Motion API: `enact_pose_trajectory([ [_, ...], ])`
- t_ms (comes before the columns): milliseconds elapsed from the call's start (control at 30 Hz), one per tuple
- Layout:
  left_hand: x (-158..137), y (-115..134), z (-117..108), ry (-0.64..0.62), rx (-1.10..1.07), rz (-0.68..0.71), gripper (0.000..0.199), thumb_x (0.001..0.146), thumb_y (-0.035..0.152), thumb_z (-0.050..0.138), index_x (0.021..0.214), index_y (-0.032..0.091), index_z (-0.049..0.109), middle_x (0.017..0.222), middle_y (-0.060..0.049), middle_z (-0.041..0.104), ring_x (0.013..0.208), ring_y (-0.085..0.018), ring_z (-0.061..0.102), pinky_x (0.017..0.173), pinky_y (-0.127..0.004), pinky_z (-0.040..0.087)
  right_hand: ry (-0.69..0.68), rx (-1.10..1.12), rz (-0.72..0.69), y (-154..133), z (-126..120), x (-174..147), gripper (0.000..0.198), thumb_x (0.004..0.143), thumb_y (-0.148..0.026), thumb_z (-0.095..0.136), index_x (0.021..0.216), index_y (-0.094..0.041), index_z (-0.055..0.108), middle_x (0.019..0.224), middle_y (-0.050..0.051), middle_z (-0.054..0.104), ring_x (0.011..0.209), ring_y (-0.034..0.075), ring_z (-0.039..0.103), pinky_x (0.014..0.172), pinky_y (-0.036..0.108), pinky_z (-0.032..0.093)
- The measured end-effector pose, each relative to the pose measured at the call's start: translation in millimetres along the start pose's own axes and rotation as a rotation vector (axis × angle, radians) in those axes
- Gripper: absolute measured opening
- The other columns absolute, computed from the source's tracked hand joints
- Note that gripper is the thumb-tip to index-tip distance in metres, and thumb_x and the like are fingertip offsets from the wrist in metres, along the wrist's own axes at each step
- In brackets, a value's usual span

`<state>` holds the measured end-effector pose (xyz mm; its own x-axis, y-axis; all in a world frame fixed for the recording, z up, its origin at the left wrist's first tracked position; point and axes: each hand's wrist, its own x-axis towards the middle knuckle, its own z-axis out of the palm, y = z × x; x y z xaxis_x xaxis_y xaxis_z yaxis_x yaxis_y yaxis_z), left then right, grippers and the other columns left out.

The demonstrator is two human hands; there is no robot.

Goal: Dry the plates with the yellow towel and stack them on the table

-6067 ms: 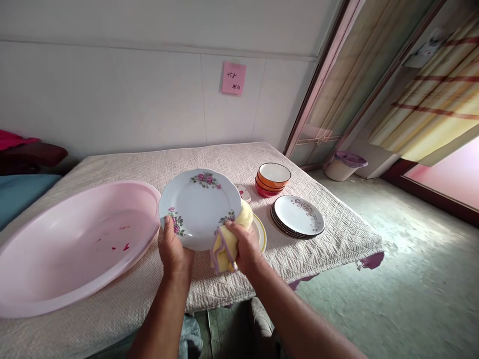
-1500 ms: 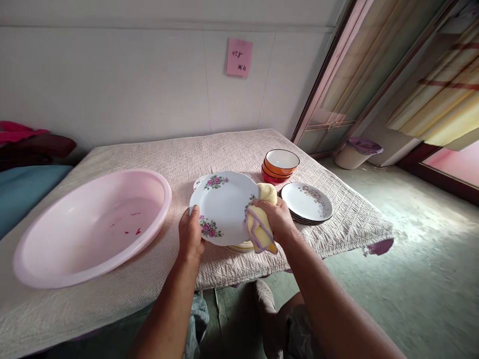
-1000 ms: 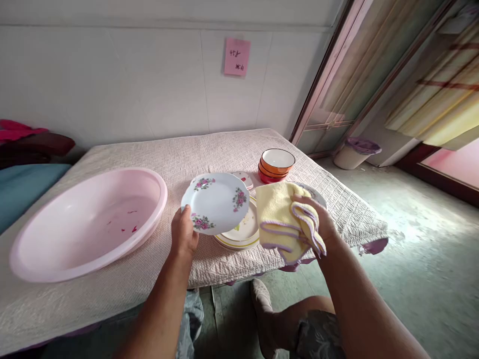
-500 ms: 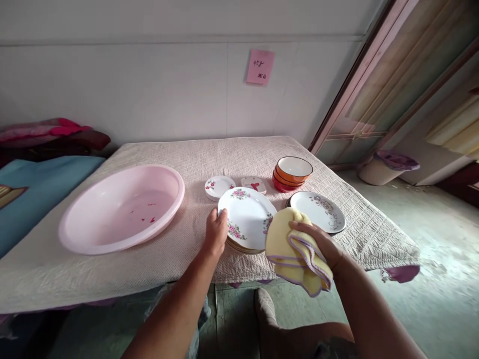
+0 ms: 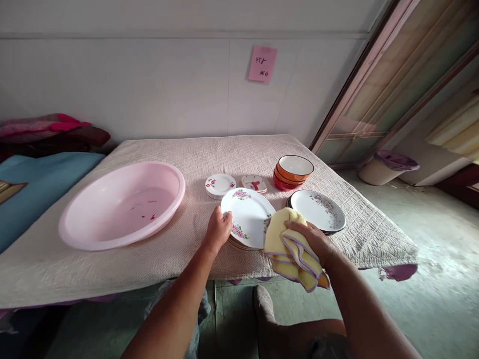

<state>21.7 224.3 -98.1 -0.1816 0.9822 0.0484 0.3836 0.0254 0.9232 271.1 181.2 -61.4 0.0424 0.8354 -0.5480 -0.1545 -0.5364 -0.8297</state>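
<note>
Nearest to me, the person's right hand (image 5: 312, 239) was closed around a soft yellow cloth (image 5: 290, 244) with a purple edge. The cloth hung in floppy folds at the front edge of the table (image 5: 112, 259) and touched the right rim of the flower plate (image 5: 247, 217). The left hand (image 5: 217, 230) held that plate by its left rim, fingers bent over the edge. The plate sat on top of a small pile of plates (image 5: 239, 244) near the front of the table. It looked hard and smooth, so I think it would be slippery and would break if it fell. The rim seemed the best place to hold it, with the thumb on top. The cloth looked light and would squash in any grip. Just to the right lay another pile of white plates (image 5: 317, 212) with a grey pattern. To the left sat a big pink basin (image 5: 121, 204) with a few red bits inside; I could not tell what they were. Farther back were two small plates (image 5: 220, 184) (image 5: 254, 183) and stacked orange bowls (image 5: 294, 172). On the wall behind was a pink note (image 5: 262, 64).
</note>
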Motion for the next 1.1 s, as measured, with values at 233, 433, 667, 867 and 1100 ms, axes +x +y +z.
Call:
enact_pose_trajectory([
  [233,-1,14,-20,-0.18,0.637,-0.029,0.031,0.089,0.038,0.044,0.098,0.014,0.062,0.095,-0.019,0.071,0.093,-0.029,0.067,0.078,-0.034,0.045,0.032,-0.069,-0.025,-3,2,0,0.026,0.075,-0.037,0.069,0.091,-0.019,0.061,0.068,0.003,0.07,0.056,0.02,0.065,0.056,0.033,0.056],
  [433,-7,24,-24,-0.222,0.84,-0.037,0.041,0.091,0.042,0.04,0.107,0.011,0.062,0.103,-0.02,0.071,0.1,-0.031,0.067,0.082,-0.036,0.046,0.07,-0.138,-0.041,-6,6,-2,0.026,0.075,-0.036,0.068,0.093,-0.018,0.063,0.068,0.004,0.07,0.057,0.02,0.065,0.056,0.032,0.055],
  [667,-4,13,-25,-0.262,0.847,-0.065,0.046,0.089,0.048,0.042,0.105,0.011,0.064,0.103,-0.023,0.07,0.099,-0.035,0.067,0.08,-0.038,0.045,0.1,-0.15,-0.081,-4,6,0,0.028,0.071,-0.036,0.071,0.091,-0.017,0.064,0.069,0.005,0.071,0.058,0.022,0.066,0.055,0.033,0.055],
  [867,2,-6,-23,-0.292,0.785,-0.048,0.051,0.087,0.056,0.045,0.104,0.012,0.064,0.102,-0.025,0.07,0.097,-0.035,0.067,0.076,-0.036,0.044,0.073,-0.153,-0.111,3,-1,10,0.029,0.071,-0.038,0.072,0.092,-0.018,0.065,0.071,0.006,0.072,0.06,0.023,0.067,0.055,0.034,0.055],
  [1100,12,-31,-25,-0.298,0.651,-0.047,0.059,0.085,0.067,0.039,0.096,0.015,0.063,0.094,-0.021,0.072,0.091,-0.034,0.068,0.068,-0.034,0.043,0.085,-0.14,-0.183,-3,-5,4,0.03,0.07,-0.038,0.072,0.091,-0.018,0.066,0.074,0.005,0.072,0.063,0.022,0.067,0.057,0.033,0.056],
])
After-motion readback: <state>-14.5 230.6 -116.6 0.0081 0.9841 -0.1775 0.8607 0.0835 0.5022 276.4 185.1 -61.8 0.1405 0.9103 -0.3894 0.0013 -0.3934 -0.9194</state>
